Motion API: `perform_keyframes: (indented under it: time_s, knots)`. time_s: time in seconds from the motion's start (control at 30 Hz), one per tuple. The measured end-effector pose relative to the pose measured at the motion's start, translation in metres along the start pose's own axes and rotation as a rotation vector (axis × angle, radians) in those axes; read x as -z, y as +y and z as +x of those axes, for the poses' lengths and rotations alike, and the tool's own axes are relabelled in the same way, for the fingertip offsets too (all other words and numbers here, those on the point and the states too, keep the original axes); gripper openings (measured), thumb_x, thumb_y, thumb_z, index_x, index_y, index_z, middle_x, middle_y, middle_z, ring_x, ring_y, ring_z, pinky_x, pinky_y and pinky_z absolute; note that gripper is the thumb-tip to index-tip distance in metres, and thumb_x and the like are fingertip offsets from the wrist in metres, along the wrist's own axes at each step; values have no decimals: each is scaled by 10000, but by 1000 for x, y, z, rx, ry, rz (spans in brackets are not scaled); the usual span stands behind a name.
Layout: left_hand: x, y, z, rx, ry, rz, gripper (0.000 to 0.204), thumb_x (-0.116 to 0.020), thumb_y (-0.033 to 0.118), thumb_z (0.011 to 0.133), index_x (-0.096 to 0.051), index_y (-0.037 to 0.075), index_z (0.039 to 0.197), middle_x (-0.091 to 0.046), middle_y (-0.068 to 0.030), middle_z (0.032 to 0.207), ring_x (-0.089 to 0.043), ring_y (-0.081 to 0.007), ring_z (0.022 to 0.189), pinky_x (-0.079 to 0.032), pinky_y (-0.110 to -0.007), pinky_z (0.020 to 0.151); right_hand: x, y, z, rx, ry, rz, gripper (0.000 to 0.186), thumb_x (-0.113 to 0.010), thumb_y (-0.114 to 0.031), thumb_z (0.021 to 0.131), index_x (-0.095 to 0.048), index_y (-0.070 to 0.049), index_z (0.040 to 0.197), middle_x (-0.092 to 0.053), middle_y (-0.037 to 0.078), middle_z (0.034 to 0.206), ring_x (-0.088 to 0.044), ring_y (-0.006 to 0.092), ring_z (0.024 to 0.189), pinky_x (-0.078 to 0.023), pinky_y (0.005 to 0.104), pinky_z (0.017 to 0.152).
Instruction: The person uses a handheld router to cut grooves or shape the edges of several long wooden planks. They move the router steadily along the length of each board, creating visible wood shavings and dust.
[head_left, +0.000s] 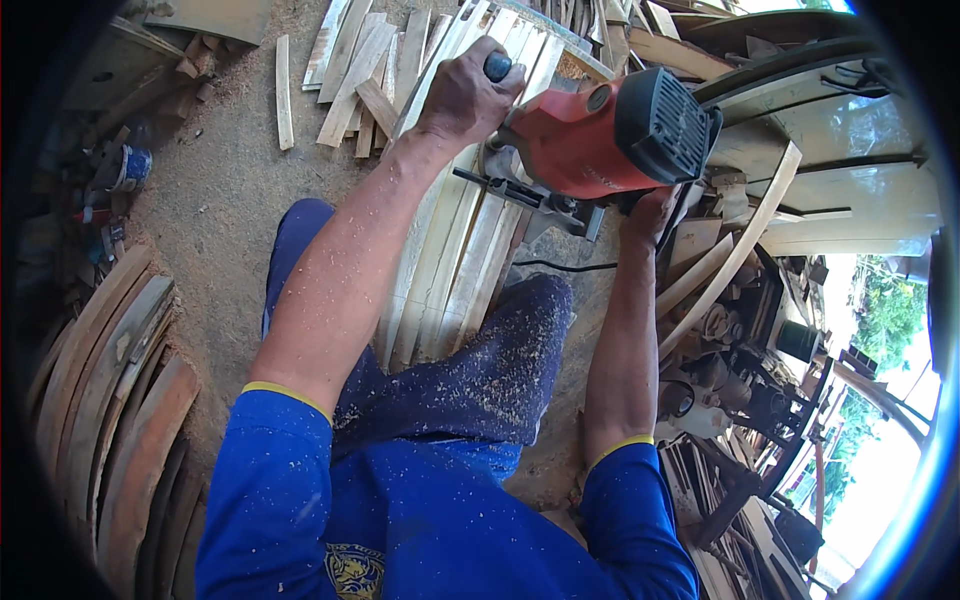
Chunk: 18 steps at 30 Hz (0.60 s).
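A red and black electric planer [590, 140] rests over several pale wooden strips [440, 265] that lie side by side between my legs. My left hand [468, 98] is closed around the dark front knob [497, 66] of the planer. On its rear handle, under the black vented motor housing, my right hand [650, 212] is wrapped; most of its fingers are hidden by the tool. A dark metal fence [520, 192] sticks out from the planer's side across the strips. Wood shavings speckle my arms and trousers.
Curved planks [110, 400] are stacked at the left. Loose wood strips [355, 75] lie on the dusty floor ahead. A black cord [565, 267] runs by the planer. Bent slats [735, 255] and cluttered machinery [740, 390] stand at the right.
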<state>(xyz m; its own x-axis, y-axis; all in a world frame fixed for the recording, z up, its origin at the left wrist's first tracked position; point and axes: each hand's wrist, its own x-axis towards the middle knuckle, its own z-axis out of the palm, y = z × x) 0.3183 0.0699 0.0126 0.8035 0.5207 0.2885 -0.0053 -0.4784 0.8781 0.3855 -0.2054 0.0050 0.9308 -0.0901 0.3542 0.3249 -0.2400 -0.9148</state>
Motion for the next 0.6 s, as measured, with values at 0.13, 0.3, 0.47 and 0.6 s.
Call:
perform_keyframes:
  time_s: [0.13, 0.3, 0.47, 0.6]
  knots:
    - [-4, -6, 0, 22, -10, -13, 319, -670, 363, 859, -608, 61, 940, -631, -153, 715, -660, -321, 687, -526, -399, 666, -9, 8, -2, 101, 79, -32, 408, -560, -398, 933, -638, -10, 1030, -572, 8, 774, -505, 83, 684, -413, 267, 604]
    - [10, 10, 2, 33, -11, -20, 326, -670, 363, 860, -611, 57, 953, -637, -150, 716, -662, -303, 692, -520, -397, 665, -7, 1, 7, 85, 25, 17, 405, -587, -403, 927, -633, -9, 1010, -562, -3, 764, -501, 77, 681, -401, 248, 599]
    - [10, 21, 6, 32, -14, -6, 354, -675, 387, 858, -613, 52, 955, -636, -150, 720, -654, -290, 675, -517, -389, 655, 5, -2, 10, 3, 35, 52, 315, -612, -328, 915, -620, -14, 932, -513, -33, 717, -467, 63, 654, -382, 244, 578]
    - [8, 14, 3, 16, 4, -8, 346, -674, 380, 857, -613, 52, 953, -632, -148, 716, -649, -293, 665, -518, -392, 650, -2, 0, 8, 58, 65, 27, 295, -606, -303, 913, -623, -12, 963, -510, -36, 725, -468, 63, 646, -392, 243, 580]
